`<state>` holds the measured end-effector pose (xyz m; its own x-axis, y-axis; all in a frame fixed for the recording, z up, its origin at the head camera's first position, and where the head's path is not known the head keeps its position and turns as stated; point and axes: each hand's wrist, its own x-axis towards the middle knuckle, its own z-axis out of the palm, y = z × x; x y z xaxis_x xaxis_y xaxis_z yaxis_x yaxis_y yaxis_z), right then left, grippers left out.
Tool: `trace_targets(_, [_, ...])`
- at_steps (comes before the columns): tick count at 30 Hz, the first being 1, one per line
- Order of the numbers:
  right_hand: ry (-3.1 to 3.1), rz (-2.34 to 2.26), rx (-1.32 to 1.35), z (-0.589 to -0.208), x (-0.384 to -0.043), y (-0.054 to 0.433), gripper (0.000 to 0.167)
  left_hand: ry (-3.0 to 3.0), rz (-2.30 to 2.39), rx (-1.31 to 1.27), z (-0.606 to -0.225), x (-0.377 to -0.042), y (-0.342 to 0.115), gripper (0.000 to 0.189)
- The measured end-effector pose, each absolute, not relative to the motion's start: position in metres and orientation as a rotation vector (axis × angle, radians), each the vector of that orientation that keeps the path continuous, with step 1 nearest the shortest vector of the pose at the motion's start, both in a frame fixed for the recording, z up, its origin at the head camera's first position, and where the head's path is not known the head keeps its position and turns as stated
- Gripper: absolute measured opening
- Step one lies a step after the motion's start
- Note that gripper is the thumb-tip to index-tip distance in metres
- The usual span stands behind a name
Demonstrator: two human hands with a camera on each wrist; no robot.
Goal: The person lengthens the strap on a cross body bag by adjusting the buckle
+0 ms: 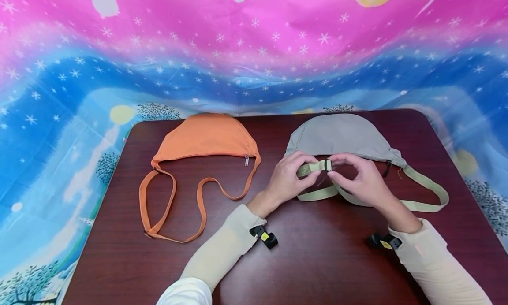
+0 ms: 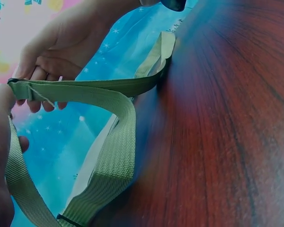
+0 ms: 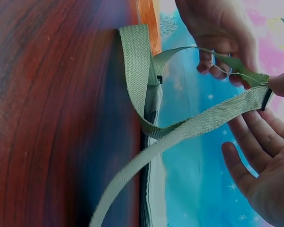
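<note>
A grey waist bag (image 1: 341,135) lies at the table's back right, its light green webbing strap (image 1: 426,203) looping out in front. Both hands hold that strap up off the table at a black slider buckle (image 1: 328,165). My left hand (image 1: 287,175) pinches the strap just left of the slider between thumb and fingers. The right hand (image 1: 359,177) pinches at the slider's right side, thumb and index finger on it. In the right wrist view the slider (image 3: 266,98) sits by the right thumb, and a loose thread (image 3: 236,73) trails from the strap end.
An orange waist bag (image 1: 206,137) lies at the back left, with its orange strap (image 1: 201,203) spread in loops toward the front. Dark red-brown wood forms the table (image 1: 301,261). A patterned pink and blue cloth (image 1: 238,53) hangs behind it.
</note>
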<state>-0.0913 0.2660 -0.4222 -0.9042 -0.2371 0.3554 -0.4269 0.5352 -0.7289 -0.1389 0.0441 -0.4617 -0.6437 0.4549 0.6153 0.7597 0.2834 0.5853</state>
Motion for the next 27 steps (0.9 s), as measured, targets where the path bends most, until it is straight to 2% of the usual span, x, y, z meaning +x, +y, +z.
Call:
trace_targets(11, [-2.587, 1.224, 0.565, -0.4205, -0.0899, 0.2723, 0.042, -2.213, -1.351, -1.103, -0.4621, -0.1386, 0.0430, 0.021])
trace_targets(27, [-2.580, 1.243, 0.636, -0.4227, -0.0949, 0.2703, 0.037, -2.289, -1.291, -1.132, -0.4607, -0.1389, 0.0446, 0.022])
